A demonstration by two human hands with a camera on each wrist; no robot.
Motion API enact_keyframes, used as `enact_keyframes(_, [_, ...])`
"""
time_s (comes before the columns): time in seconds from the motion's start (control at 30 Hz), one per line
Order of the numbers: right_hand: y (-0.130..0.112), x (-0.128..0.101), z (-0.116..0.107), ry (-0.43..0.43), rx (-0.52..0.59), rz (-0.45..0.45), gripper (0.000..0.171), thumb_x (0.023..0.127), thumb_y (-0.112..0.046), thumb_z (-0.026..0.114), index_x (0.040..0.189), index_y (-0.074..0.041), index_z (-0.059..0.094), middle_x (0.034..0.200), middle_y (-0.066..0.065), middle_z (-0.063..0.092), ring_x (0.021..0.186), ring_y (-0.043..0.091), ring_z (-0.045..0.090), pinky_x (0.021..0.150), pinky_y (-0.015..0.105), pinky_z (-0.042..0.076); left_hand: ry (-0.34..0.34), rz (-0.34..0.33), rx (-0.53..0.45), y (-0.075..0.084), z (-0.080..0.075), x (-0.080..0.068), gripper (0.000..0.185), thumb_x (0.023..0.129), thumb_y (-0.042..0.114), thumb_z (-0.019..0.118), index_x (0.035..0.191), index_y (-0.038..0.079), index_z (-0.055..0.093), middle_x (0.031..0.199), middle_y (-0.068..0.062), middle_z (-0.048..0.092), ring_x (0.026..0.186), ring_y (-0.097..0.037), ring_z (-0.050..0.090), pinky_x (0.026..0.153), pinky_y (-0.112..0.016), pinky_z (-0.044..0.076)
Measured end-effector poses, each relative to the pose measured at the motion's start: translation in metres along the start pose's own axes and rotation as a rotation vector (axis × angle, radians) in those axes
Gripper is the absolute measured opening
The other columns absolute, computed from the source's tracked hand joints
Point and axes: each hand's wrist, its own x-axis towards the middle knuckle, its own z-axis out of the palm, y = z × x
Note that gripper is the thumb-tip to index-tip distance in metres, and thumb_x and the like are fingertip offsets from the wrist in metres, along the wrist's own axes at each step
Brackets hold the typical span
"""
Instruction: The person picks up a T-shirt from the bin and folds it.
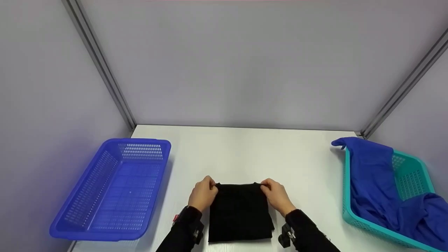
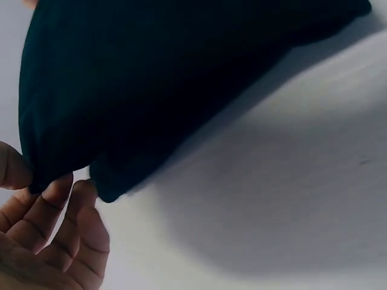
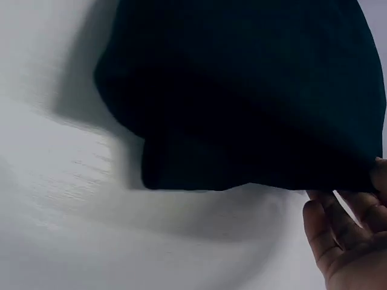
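A black cloth (image 1: 240, 211), folded into a rough square, is at the front middle of the white table. My left hand (image 1: 204, 193) pinches its far left corner between thumb and fingers. The far right corner is pinched by my right hand (image 1: 275, 194). In the left wrist view, the cloth (image 2: 133, 78) looks dark teal, and a lower layer hangs beside the fingertips of the left hand (image 2: 51, 235). The right wrist view has the cloth's edge (image 3: 242, 121) lifted over the table, with the right hand (image 3: 351, 235) at its corner. The garment's kind cannot be told.
On the left stands a blue plastic basket (image 1: 154, 199) with nothing in it. A teal basket (image 1: 346, 196) at the right holds blue cloth (image 1: 374, 182), part of it draped over the rim. Grey panels (image 1: 241, 70) wall in the white table (image 1: 238, 150).
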Motion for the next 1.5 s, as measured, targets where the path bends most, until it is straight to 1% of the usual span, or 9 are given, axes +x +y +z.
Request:
enact_keyframes(0.23, [0.01, -0.001, 0.011, 0.015, -0.041, -0.057, 0.031, 0.106, -0.027, 0.064, 0.122, -0.002, 0.069, 0.115, 0.015, 0.072, 0.107, 0.033, 0.069, 0.094, 0.051, 0.055, 0.074, -0.047, 0.023, -0.008, 0.01, 0.002, 0.003, 0.097, 0.006, 0.065, 0.094, 0.005, 0.065, 0.095, -0.013, 0.069, 0.084, -0.03, 0.065, 0.077, -0.047, 0.055])
enact_keyframes(0.47, [0.015, 0.001, 0.013, -0.004, -0.074, -0.028, 0.053, 0.102, -0.023, 0.069, 0.14, 0.012, 0.056, 0.116, 0.022, 0.065, 0.109, 0.039, 0.063, 0.099, 0.057, 0.051, -0.026, -0.165, 0.011, -0.014, 0.016, 0.001, 0.042, 0.099, 0.027, 0.074, 0.133, 0.004, 0.065, 0.139, -0.022, 0.055, 0.12, -0.046, 0.052, 0.099, -0.062, 0.048])
enact_keyframes(0.57, [0.013, 0.002, 0.014, -0.028, -0.001, 0.058, 0.047, 0.102, -0.02, 0.069, 0.137, 0.011, 0.06, 0.113, 0.018, 0.067, 0.103, 0.032, 0.063, 0.095, 0.052, 0.053, -0.049, -0.14, -0.039, -0.015, 0.017, 0.002, 0.038, 0.099, 0.019, 0.073, 0.131, 0.001, 0.065, 0.129, -0.024, 0.061, 0.115, -0.046, 0.057, 0.1, -0.06, 0.049])
enact_keyframes(0.73, [0.009, 0.0, 0.012, -0.039, 0.042, 0.138, 0.026, 0.103, -0.017, 0.067, 0.117, 0.004, 0.068, 0.109, 0.015, 0.069, 0.1, 0.027, 0.064, 0.092, 0.047, 0.052, -0.044, -0.077, -0.103, -0.019, 0.013, 0.004, 0.013, 0.098, 0.01, 0.073, 0.099, 0.001, 0.063, 0.098, -0.015, 0.067, 0.092, -0.032, 0.064, 0.084, -0.049, 0.053])
enact_keyframes(0.87, [0.006, 0.001, 0.01, -0.018, -0.017, 0.155, 0.018, 0.105, -0.019, 0.063, 0.104, -0.002, 0.067, 0.104, 0.012, 0.069, 0.096, 0.027, 0.062, 0.094, 0.052, 0.047, -0.014, -0.136, -0.166, -0.022, 0.01, 0.007, 0.013, 0.098, 0.008, 0.072, 0.093, 0.0, 0.063, 0.092, -0.013, 0.068, 0.086, -0.027, 0.064, 0.081, -0.046, 0.053])
enact_keyframes(1.07, [0.009, -0.003, 0.01, 0.013, 0.037, 0.105, 0.022, 0.105, -0.019, 0.064, 0.109, 0.003, 0.065, 0.101, 0.013, 0.065, 0.093, 0.025, 0.06, 0.085, 0.043, 0.05, 0.005, -0.228, -0.186, -0.019, 0.012, 0.008, 0.015, 0.1, 0.01, 0.07, 0.105, -0.001, 0.061, 0.093, -0.014, 0.066, 0.084, -0.027, 0.062, 0.08, -0.045, 0.051])
enact_keyframes(1.2, [0.018, -0.019, 0.003, -0.019, 0.004, 0.136, 0.034, 0.104, -0.032, 0.066, 0.112, 0.001, 0.068, 0.101, 0.01, 0.068, 0.092, 0.022, 0.062, 0.08, 0.038, 0.052, -0.06, -0.261, -0.131, -0.018, 0.005, -0.006, 0.026, 0.1, 0.018, 0.07, 0.108, -0.002, 0.056, 0.093, -0.015, 0.063, 0.079, -0.027, 0.06, 0.076, -0.044, 0.05])
enact_keyframes(1.3, [0.024, -0.036, -0.003, -0.082, -0.016, 0.193, 0.041, 0.102, -0.043, 0.067, 0.103, -0.003, 0.072, 0.09, 0.005, 0.068, 0.082, 0.018, 0.06, 0.073, 0.034, 0.049, -0.177, -0.312, -0.09, -0.017, -0.004, -0.022, 0.033, 0.099, 0.029, 0.072, 0.099, -0.002, 0.06, 0.087, -0.013, 0.065, 0.073, -0.027, 0.063, 0.069, -0.041, 0.054])
enact_keyframes(1.5, [0.024, -0.059, -0.001, -0.253, 0.136, 0.299, 0.044, 0.097, -0.048, 0.073, 0.093, -0.004, 0.07, 0.067, -0.002, 0.055, 0.054, 0.01, 0.045, 0.05, 0.023, 0.037, -0.334, -0.339, -0.096, -0.017, -0.008, -0.047, 0.035, 0.092, 0.028, 0.079, 0.076, 0.006, 0.058, 0.072, -0.004, 0.059, 0.063, -0.021, 0.058, 0.059, -0.032, 0.049])
